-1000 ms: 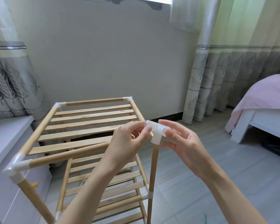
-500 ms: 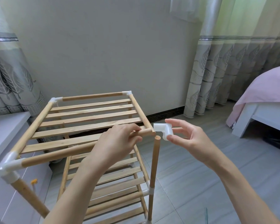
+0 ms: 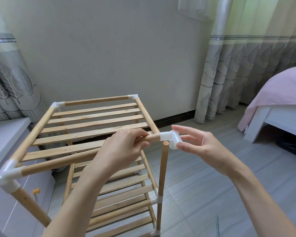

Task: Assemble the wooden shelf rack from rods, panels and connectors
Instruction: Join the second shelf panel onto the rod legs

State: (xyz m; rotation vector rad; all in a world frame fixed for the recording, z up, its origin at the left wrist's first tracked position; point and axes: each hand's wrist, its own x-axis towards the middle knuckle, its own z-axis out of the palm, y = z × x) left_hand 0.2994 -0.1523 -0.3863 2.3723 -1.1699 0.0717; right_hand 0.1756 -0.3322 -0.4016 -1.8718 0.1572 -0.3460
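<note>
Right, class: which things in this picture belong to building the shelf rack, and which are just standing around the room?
Job:
white corner connector
front rod
bare upright rod
slatted top panel
left hand
right hand

Room:
curtain
bed
white cabinet

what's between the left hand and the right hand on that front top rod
In the head view, a short bare end of the front rod and the white corner connector, pushed onto it and pinched by the right hand. The left hand grips the rod.
</note>
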